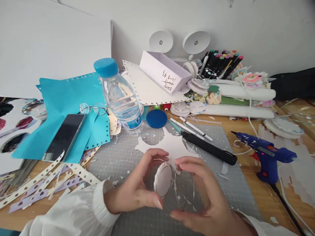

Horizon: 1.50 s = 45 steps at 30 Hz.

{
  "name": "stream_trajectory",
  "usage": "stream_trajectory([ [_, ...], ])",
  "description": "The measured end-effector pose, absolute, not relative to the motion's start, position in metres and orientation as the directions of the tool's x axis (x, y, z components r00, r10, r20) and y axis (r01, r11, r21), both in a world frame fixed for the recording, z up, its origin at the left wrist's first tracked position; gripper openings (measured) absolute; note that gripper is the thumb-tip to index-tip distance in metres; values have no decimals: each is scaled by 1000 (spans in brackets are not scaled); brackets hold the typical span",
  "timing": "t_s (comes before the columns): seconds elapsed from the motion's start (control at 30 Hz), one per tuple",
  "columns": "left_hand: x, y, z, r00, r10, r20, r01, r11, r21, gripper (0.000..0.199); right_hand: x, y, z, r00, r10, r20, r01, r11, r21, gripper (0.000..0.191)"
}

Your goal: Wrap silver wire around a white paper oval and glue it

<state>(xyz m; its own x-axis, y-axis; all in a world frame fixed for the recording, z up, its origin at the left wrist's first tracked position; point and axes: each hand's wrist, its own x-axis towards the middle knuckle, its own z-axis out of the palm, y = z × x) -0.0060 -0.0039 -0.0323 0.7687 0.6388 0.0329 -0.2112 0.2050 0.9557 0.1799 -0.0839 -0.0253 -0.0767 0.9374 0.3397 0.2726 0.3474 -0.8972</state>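
Between the thumb and fingers of my left hand [141, 185] is a white round disc with an uneven edge [163, 180], tilted up on its side. My right hand [205, 193] curls around a clear round piece [188, 190] with thin silvery strands and small star-like bits along its rim; its exact kind is hard to make out. The two pieces are close together above the grey cutting mat [115, 177]. Beyond my hands a cut sheet of white paper [169, 144] lies on the mat.
A blue glue gun [267, 154] stands at the right with its cord. A black-handled cutter [211, 149], a blue round lid [157, 118] and a water bottle [121, 98] are behind. At the left lie a phone [65, 136], glasses [93, 108] and paper strips [49, 183].
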Motion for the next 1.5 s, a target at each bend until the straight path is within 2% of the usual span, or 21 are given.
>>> stream_trajectory([
  [0.13, -6, 4, -22, 842, 539, -3, -198, 313, 929, 56, 186, -82, -25, -75, 897, 436, 266, 439, -858, 62],
  [0.2, -5, 5, -20, 863, 504, -35, -190, 389, 902, 50, 188, -82, -26, -96, 895, 436, 276, 444, -852, 62],
  [0.43, -3, 5, -25, 866, 493, -85, -200, 496, 845, 52, 189, -82, -30, -126, 924, 362, 228, 382, -896, 71],
  [0.6, -2, 7, -26, 857, 503, -113, -214, 545, 810, 54, 190, -86, -32, -115, 926, 359, 178, 375, -910, 75],
  [0.7, -4, 7, -24, 851, 515, -103, -255, 578, 775, 53, 191, -85, -35, -50, 915, 401, 95, 404, -910, 76],
  [0.77, -6, 7, -23, 861, 494, -121, -274, 651, 708, 51, 192, -82, -35, 42, 908, 417, 39, 416, -909, 69],
  [0.87, -8, 6, -24, 886, 427, -180, -270, 792, 548, 49, 194, -77, -30, 133, 930, 342, 85, 334, -939, 41],
  [0.93, -8, 7, -25, 906, 366, -212, -242, 859, 451, 54, 195, -75, -25, 118, 932, 343, 219, 313, -924, 27],
  [1.0, -7, 7, -26, 924, 299, -238, -197, 905, 376, 58, 196, -75, -21, 44, 912, 408, 334, 371, -866, 24],
  [1.07, -5, 8, -26, 934, 251, -255, -159, 930, 332, 60, 196, -74, -20, -46, 891, 451, 364, 435, -824, 25],
  [1.17, -2, 7, -25, 938, 213, -274, -119, 939, 323, 63, 195, -73, -20, -118, 874, 471, 332, 482, -811, 24],
  [1.27, -1, 6, -26, 938, 206, -280, -103, 934, 342, 67, 192, -71, -21, -103, 875, 473, 303, 480, -823, 24],
  [1.5, -1, 8, -32, 941, 222, -254, -111, 915, 387, 56, 191, -73, -21, -117, 860, 497, 274, 509, -816, 27],
])
